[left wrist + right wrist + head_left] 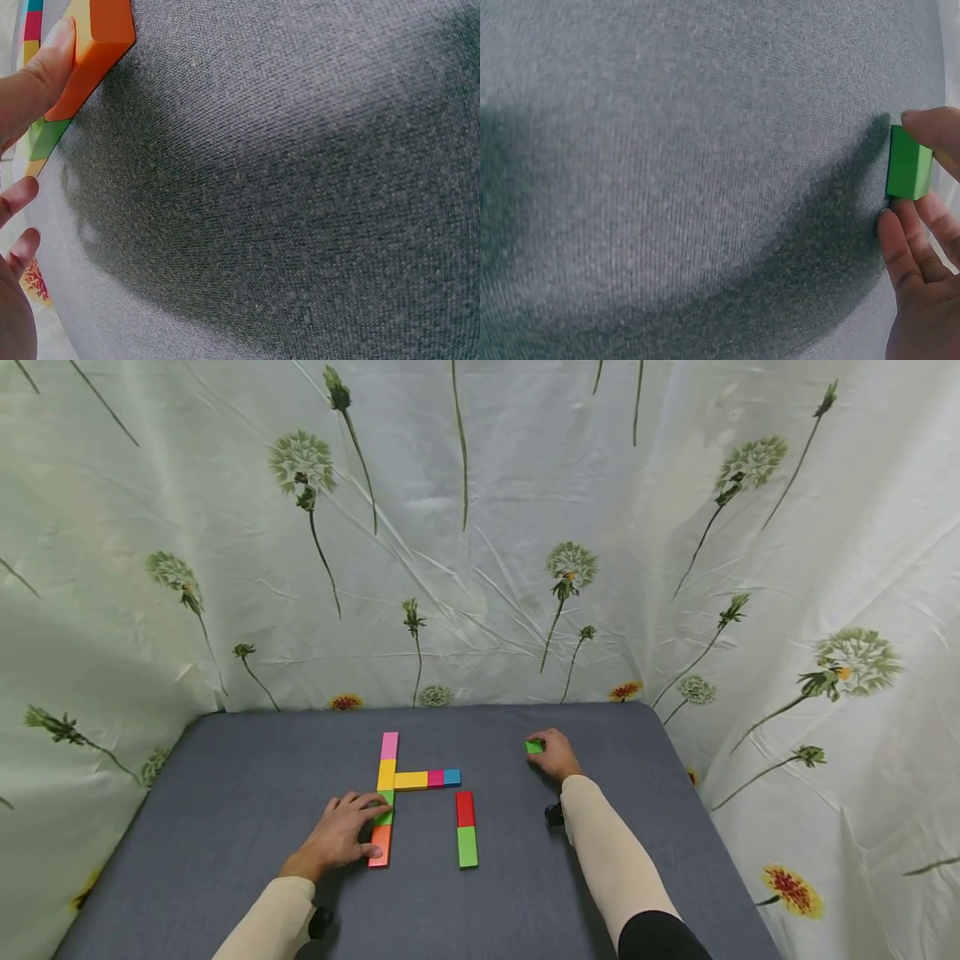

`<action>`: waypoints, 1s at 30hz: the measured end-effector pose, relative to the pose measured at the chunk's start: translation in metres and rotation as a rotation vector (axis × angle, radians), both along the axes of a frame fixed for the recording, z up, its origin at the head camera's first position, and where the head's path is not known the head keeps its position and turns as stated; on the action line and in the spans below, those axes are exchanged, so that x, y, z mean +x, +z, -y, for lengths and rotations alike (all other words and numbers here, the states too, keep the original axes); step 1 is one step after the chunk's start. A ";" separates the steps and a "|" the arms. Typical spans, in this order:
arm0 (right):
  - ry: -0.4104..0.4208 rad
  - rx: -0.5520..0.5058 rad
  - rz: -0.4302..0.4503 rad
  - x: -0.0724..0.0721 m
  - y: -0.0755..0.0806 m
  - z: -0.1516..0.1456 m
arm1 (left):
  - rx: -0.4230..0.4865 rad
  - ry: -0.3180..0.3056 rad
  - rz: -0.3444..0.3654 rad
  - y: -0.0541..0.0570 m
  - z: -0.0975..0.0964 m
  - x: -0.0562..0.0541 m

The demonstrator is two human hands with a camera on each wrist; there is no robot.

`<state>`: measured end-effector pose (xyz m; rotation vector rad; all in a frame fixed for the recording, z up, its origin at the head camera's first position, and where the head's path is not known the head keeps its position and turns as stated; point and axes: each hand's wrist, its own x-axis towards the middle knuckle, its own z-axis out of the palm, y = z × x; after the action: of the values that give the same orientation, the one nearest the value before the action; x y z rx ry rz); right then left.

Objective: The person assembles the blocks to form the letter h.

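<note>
My left hand (337, 833) rests at a column of blocks on the grey table. Its thumb touches the orange block (381, 839), also large in the left wrist view, and its fingers reach over the green block (386, 819) above. Farther up that column lie a yellow block (386, 774) and a pink block (390, 745). A row runs rightward from the column: a yellow block (410, 781), a magenta block (436, 779) and a blue block (452, 777). Off to the right, my right hand (555, 756) pinches a small green block (909, 165) between thumb and fingers, close to the table.
A red block (465, 808) and a longer green block (467, 847) lie end to end below the blue one, between my hands. Behind the grey table (262, 760) hangs a pale curtain (480, 568) printed with dandelions, which also covers both sides.
</note>
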<state>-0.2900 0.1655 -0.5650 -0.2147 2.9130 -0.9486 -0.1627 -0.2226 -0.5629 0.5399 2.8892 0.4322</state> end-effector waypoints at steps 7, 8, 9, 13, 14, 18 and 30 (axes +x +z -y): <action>-0.006 0.009 0.009 -0.001 0.001 0.002 | -0.012 -0.011 -0.027 0.000 0.000 0.001; -0.006 0.007 0.016 -0.001 0.001 0.002 | -0.012 -0.012 -0.024 0.001 0.000 0.001; -0.005 0.002 0.023 -0.001 0.001 0.003 | -0.012 -0.012 -0.022 0.001 0.000 0.000; 0.017 -0.043 0.046 0.002 0.001 0.011 | -0.011 -0.010 -0.009 0.002 0.000 0.000; 0.025 -0.059 0.054 0.003 0.002 0.014 | -0.012 -0.009 -0.009 0.002 0.000 0.000; 0.088 -0.089 0.053 0.007 0.004 0.027 | -0.014 -0.009 -0.016 0.001 0.000 0.001; 0.255 -0.087 0.053 0.018 0.002 0.060 | 0.016 -0.019 -0.028 0.001 0.000 0.003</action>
<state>-0.2723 0.1059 -0.5634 -0.5421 2.7136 -1.0202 -0.1600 -0.2231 -0.5619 0.5803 2.9071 0.4486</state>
